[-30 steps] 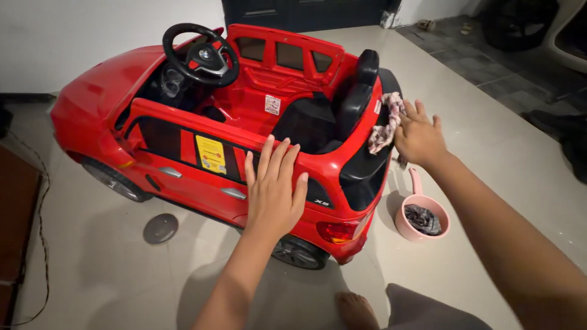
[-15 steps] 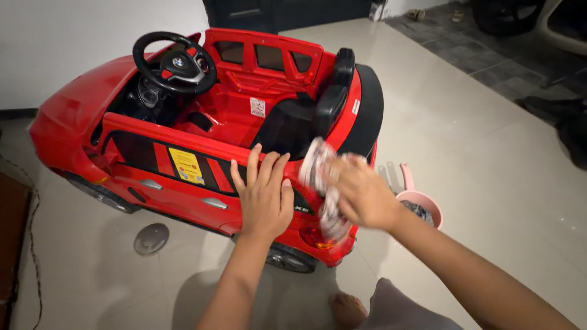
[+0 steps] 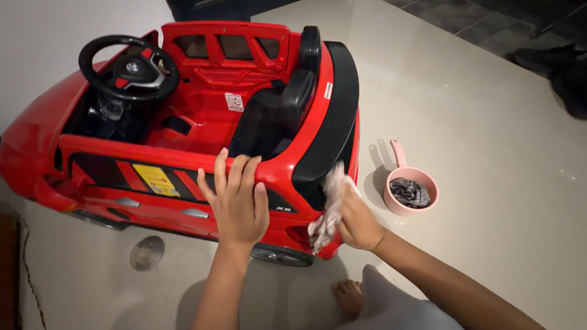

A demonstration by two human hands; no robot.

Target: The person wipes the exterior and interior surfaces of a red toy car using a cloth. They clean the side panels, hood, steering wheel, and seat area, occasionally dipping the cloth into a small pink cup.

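Item: red ride-on toy car [image 3: 202, 79], standing on the pale tiled floor [image 3: 465, 122], nose toward the white wall; I take the car as my landmark.

- Left hand [image 3: 237, 205]: I see it laid flat, fingers spread and released, on the top edge of the car's near side panel, just behind the yellow sticker [image 3: 157, 179]. It grasps nothing.
- Right hand [image 3: 354, 220]: clenched around a crumpled pinkish-white cloth [image 3: 327, 211], pressed against the car's rear near corner, beside the tail light. The cloth is blurred; it hangs down toward the rear wheel [image 3: 281, 255].
- Black steering wheel [image 3: 128, 67]: at the car's front, above the dark footwell.
- Black seat [image 3: 287, 110]: inside the car, backrest against the black rear band.
- Pink dipper [image 3: 408, 186]: on the floor just behind the car's rear, handle pointing away from me, a dark grey rag [image 3: 409, 192] lying in it.
- Round grey disc [image 3: 147, 253]: on the floor by the car's near side, below the door.
- Bare foot [image 3: 350, 296]: on the floor near the rear wheel, next to a grey garment edge.
- Thin cable [image 3: 27, 275]: on the floor off the car's front near corner.
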